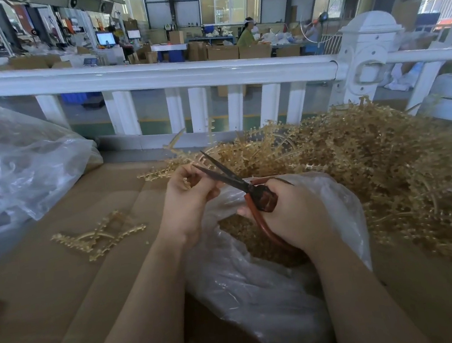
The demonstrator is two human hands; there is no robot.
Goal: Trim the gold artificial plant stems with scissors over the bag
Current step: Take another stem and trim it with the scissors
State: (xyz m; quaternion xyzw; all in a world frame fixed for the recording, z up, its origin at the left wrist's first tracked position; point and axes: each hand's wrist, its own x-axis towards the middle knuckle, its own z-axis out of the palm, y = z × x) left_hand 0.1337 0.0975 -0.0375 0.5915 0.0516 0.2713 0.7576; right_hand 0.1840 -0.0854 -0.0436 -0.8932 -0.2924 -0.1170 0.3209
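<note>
We're at a cardboard-covered worktop [62, 274]; the big heap of gold stems [374, 171] sits on the right, within reach as feed stock. Clear bag [261, 294] lies open right under our hands, likely so offcuts drop in; gold scraps already show in its mouth. A few stems [100, 236] lie apart on the left, probably done ones. Right hand [289, 215] is wrapped around the red handles of the scissors [237, 184], blades parted and angled up-left. Left hand [191, 195] pinches one gold stem [185, 183] just by the blades, over the bag. Cut looks imminent.
</note>
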